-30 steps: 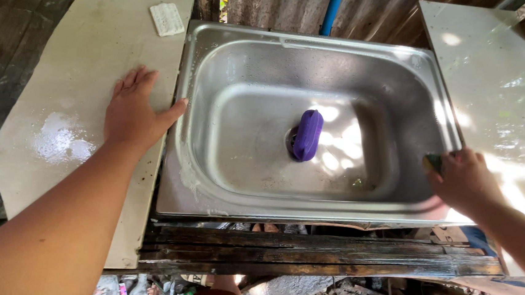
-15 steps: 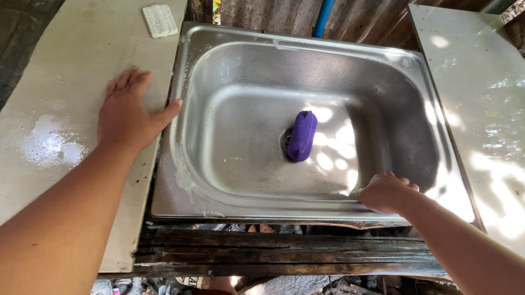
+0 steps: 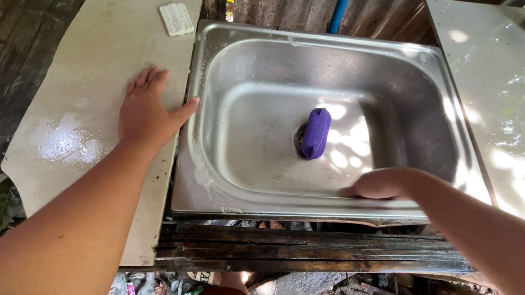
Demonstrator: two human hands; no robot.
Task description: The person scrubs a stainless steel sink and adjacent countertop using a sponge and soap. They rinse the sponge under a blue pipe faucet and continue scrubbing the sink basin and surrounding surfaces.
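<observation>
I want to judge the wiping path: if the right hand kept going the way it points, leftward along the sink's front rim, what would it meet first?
Probably only the front rim itself: ahead of the right hand it looks free up to the sink's front-left corner.

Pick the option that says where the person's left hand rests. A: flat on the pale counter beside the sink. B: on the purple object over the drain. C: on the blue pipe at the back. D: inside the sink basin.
A: the left hand lies palm down on the pale counter, with its thumb reaching the rim of the steel sink.
</observation>
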